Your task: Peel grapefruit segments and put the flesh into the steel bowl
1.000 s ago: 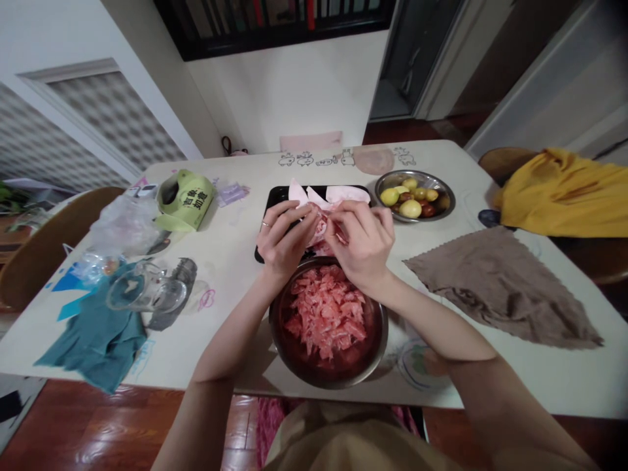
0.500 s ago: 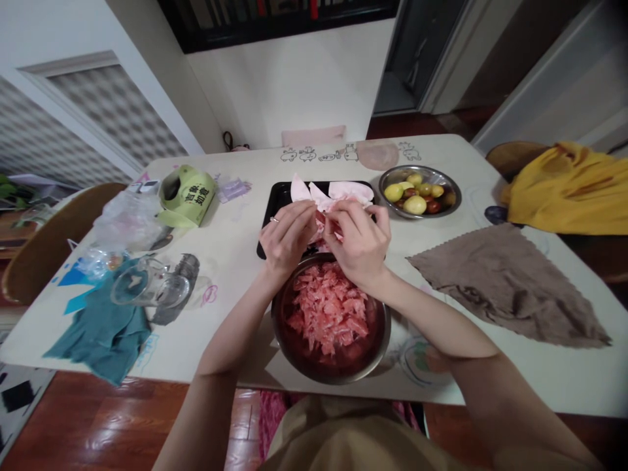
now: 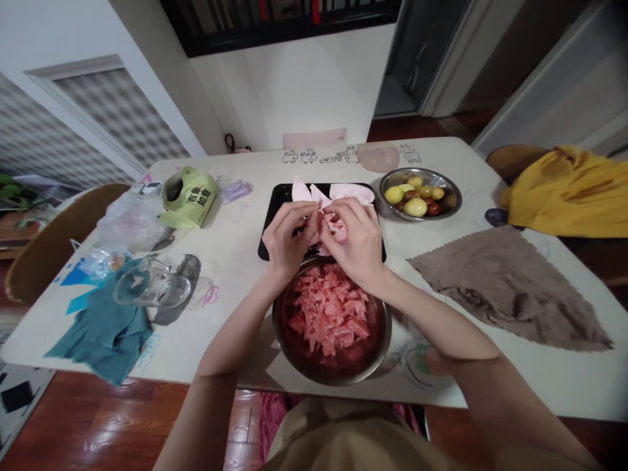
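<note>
My left hand (image 3: 288,237) and my right hand (image 3: 354,243) are closed together on a pink grapefruit segment (image 3: 335,227), held above the far rim of a steel bowl (image 3: 383,330). That bowl is full of peeled pink grapefruit flesh (image 3: 330,312). Just behind my hands lies a black tray (image 3: 273,212) with pale pink peel pieces (image 3: 343,192) on it. A ring shows on my left hand.
A steel bowl of small yellow and red fruits (image 3: 420,194) sits at the back right. A brown cloth (image 3: 505,288) lies right, a yellow cloth (image 3: 569,193) on a chair. A glass jug (image 3: 150,291), teal cloth (image 3: 104,331), plastic bag (image 3: 127,222) and green container (image 3: 189,196) lie left.
Both hands have drawn slightly closer together around the segment and the fingers have shifted on it. The view has moved a little; the bowls and tray stay put.
</note>
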### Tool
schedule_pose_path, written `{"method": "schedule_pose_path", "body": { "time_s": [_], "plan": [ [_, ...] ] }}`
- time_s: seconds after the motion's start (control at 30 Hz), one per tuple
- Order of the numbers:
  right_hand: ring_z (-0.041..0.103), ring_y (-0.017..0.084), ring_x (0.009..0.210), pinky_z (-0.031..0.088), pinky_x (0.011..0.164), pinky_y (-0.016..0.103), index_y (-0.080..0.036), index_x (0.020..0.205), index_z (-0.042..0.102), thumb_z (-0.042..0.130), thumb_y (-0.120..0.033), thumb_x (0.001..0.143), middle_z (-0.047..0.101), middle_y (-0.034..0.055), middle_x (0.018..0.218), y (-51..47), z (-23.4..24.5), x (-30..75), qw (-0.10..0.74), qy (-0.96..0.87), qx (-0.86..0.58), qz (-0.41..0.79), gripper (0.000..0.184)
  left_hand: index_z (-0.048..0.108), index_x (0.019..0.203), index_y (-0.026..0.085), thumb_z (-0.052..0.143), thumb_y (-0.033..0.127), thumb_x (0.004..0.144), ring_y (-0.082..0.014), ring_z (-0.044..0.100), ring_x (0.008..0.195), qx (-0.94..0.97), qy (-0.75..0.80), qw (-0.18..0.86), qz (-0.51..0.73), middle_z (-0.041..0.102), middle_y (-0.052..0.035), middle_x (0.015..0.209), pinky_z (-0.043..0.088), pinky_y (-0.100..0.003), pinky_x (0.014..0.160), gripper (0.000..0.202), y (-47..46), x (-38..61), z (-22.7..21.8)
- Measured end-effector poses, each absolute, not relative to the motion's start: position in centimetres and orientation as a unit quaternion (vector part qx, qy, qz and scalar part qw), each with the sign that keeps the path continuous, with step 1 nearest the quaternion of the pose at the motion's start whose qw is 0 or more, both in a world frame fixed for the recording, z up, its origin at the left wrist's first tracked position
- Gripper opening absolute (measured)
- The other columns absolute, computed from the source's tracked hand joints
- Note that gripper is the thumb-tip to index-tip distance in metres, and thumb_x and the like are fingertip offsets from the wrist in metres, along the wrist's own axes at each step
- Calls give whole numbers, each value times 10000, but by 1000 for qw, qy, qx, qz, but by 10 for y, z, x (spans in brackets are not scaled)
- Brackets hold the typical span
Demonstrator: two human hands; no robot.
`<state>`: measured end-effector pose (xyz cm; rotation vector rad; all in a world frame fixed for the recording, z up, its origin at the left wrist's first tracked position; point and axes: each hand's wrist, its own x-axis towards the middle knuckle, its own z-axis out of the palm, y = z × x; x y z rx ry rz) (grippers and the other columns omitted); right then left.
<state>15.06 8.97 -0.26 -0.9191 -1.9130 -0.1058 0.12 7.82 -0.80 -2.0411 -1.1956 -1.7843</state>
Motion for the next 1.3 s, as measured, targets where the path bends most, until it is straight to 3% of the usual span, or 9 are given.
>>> {"method": "schedule_pose_path", "body": {
  "time_s": [0.23,0.47,0.6,0.83,1.07,1.3],
  "plan": [
    [662,187,875,397,856,366,-205,927,626,525,-180,985,736,29,966,95,-6,153,477,-785,-389,-72,119,696,1016,195,649,153,962,-131,719,920,-721,-390,133,-558,767,-29,983,613,-273,827,83,81,3,-11],
    [627,177,826,352,891,373,-197,905,623,508,-152,992,731,31,941,95,-6,154,440,-809,-363,-144,151,641,1075,207,612,122,966,-184,672,1086,-743,-379,195,-516,757,-35,1077,545,-348,955,141,88,-5,-12],
    [629,177,847,355,914,380,-193,953,629,526,-162,989,735,30,975,96,-8,154,440,-816,-345,-146,113,612,1065,209,495,155,1029,-171,657,1082,-757,-370,126,-524,735,-41,1061,527,-346,973,134,91,-7,-12],
    [642,171,854,380,925,376,-201,932,622,528,-140,976,733,14,946,93,-10,152,445,-821,-327,-144,120,576,967,204,416,155,1044,-164,636,962,-725,-403,73,-554,687,-44,949,513,-317,863,185,90,-7,-15],
    [655,168,856,408,922,365,-205,915,628,540,-132,964,735,14,938,92,-9,151,463,-817,-320,-120,124,538,907,215,471,269,1053,-105,596,675,-631,-452,-149,-612,619,2,793,478,-252,688,170,89,-4,-15],
    [651,172,861,423,879,350,-203,894,629,547,-153,962,728,18,919,96,-12,151,467,-816,-329,-93,118,535,875,211,566,344,1016,-100,606,663,-568,-428,-252,-656,613,6,757,504,-239,669,196,103,-11,-27]
  ]
}}
